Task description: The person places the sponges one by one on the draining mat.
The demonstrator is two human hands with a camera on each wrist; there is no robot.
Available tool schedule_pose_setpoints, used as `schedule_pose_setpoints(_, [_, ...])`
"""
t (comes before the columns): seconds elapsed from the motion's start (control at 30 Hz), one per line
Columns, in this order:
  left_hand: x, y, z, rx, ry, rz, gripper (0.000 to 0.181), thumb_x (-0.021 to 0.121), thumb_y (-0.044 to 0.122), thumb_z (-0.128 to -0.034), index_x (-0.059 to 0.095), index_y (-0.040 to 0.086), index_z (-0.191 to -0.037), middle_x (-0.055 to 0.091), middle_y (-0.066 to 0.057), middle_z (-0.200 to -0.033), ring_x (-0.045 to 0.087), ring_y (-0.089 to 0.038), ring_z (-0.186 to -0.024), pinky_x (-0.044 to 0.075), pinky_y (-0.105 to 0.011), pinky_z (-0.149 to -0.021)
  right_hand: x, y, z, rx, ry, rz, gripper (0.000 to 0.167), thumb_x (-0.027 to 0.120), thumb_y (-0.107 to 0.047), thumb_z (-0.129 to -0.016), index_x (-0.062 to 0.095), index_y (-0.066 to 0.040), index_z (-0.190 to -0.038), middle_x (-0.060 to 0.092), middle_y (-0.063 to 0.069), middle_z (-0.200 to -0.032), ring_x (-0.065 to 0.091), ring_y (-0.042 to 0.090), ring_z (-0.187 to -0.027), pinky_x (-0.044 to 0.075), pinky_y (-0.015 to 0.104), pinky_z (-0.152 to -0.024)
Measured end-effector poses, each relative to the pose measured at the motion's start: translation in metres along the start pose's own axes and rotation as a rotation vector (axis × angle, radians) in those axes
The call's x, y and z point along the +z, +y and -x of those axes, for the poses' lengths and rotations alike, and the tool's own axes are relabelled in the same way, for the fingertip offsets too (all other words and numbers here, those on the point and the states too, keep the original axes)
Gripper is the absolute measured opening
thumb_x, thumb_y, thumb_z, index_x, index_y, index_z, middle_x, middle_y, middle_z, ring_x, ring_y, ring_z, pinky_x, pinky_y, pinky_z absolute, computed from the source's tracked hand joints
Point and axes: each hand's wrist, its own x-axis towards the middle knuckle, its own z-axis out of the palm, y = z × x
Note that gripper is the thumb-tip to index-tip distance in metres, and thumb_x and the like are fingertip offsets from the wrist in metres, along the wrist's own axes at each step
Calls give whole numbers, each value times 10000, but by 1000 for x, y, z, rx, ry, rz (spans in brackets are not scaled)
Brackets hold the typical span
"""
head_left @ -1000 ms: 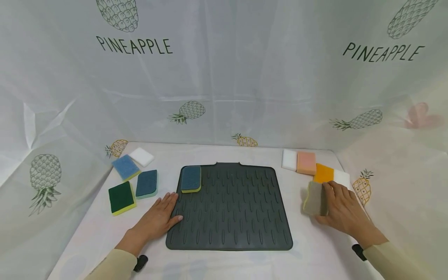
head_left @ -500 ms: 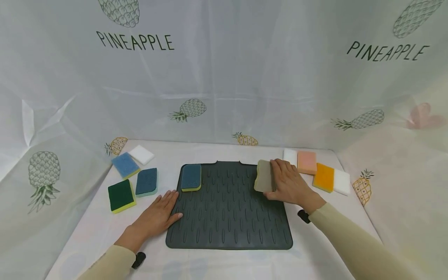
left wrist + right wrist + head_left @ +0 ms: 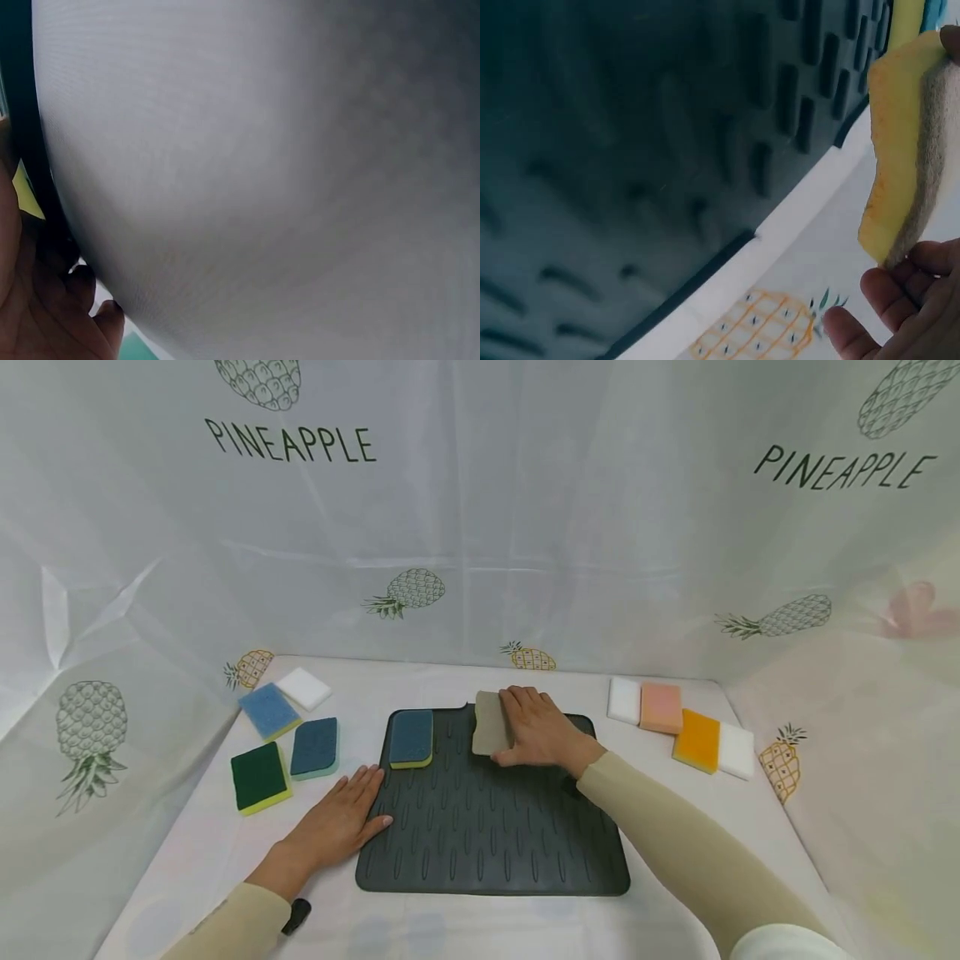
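Note:
My right hand point(image 3: 542, 731) grips a scrub sponge point(image 3: 490, 722) by its edges over the back middle of the dark ribbed mat point(image 3: 487, 835). In the right wrist view the same sponge point(image 3: 896, 150) shows a yellow foam layer under a grey-beige scouring face, pinched between thumb and fingers point(image 3: 900, 300). A dark blue sponge point(image 3: 411, 735) with a yellow base lies in the mat's back left corner. My left hand point(image 3: 337, 822) rests flat with spread fingers on the mat's left edge. A blurred pale surface fills most of the left wrist view.
Left of the mat lie a dark green sponge point(image 3: 260, 777), a dark blue one point(image 3: 315, 748), a light blue one point(image 3: 268, 711) and a white pad point(image 3: 303, 688). On the right are white pads point(image 3: 736, 749), a peach sponge point(image 3: 661, 707) and an orange one point(image 3: 697, 739). A white sheet point(image 3: 480, 527) hangs behind.
My right hand has carried the grey-beige sponge leftward from beside the orange sponge, across the mat's right side to its back middle. The left hand has stayed in place.

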Motion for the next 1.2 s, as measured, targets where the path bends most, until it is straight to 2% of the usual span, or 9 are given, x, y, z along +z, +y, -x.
schedule_pose_setpoints(0.17, [0, -1, -1, 2, -1, 3, 812, 555, 505, -1079, 301, -17, -1646, 325, -233, -1697, 293, -431, -1582, 279, -631, -1264, 8, -14, -26, -28, -88, -21, 1063, 674, -688, -854, 372, 9, -1598, 452, 212, -1571, 468, 381, -1423, 448, 556, -1133])
schedule_pose_setpoints(0.37, [2, -1, -2, 0, 2, 7, 815, 567, 506, -1073, 308, -14, -1645, 333, -232, -1694, 299, -429, -1580, 282, -631, -1262, 16, -27, -46, -34, -188, -32, 1053, 645, -701, -875, 341, -36, -1632, 417, 168, -1618, 430, 337, -1467, 423, 531, -1153])
schedule_pose_setpoints(0.73, [0, -2, -1, -2, 6, -10, 823, 587, 498, -1066, 309, -18, -1644, 341, -231, -1690, 307, -421, -1579, 294, -620, -1261, 28, -37, -58, -26, -229, 10, 1036, 648, -727, -862, 375, -71, -1616, 450, 129, -1596, 451, 300, -1442, 430, 496, -1150])
schedule_pose_setpoints(1.2, [-3, 0, 0, -2, -7, 11, 811, 578, 503, -1070, 325, -17, -1638, 349, -231, -1686, 310, -422, -1578, 300, -623, -1256, 33, -37, -58, -22, -208, 38, 1014, 610, -773, -857, 409, -105, -1592, 469, 101, -1567, 469, 269, -1409, 427, 488, -1129])
